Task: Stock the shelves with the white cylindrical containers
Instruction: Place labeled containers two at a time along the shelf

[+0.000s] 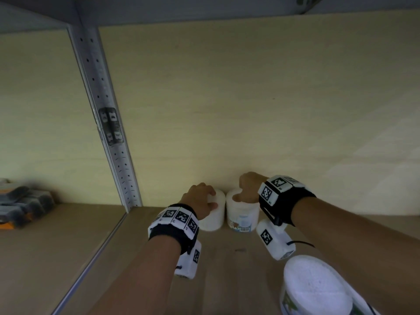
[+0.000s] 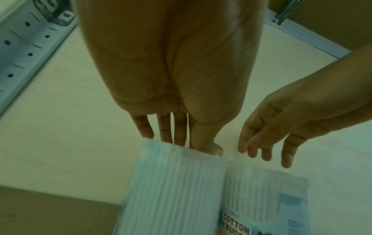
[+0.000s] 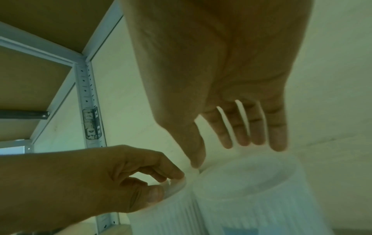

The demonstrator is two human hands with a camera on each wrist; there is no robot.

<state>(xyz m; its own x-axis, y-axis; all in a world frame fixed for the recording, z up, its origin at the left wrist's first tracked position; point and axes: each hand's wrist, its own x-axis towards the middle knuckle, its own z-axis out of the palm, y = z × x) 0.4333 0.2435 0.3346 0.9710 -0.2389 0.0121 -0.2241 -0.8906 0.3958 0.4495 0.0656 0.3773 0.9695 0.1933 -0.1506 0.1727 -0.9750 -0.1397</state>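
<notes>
Left hand (image 1: 200, 198): low centre of the head view, its grip pinching the top rim of the left container (image 1: 213, 214) between thumb and curled fingers
Right hand (image 1: 248, 189): just right of it, grip spread, fingers straight over the right container (image 1: 242, 214)
Containers: upright, side by side and touching, at the back of the wooden shelf (image 1: 68, 242) against the pale wall
Third container (image 1: 318, 289): lower right corner, nearest the camera
Metal upright (image 1: 106, 123): left of centre, perforated
Dark objects (image 1: 22, 201): far left, blurred
</notes>
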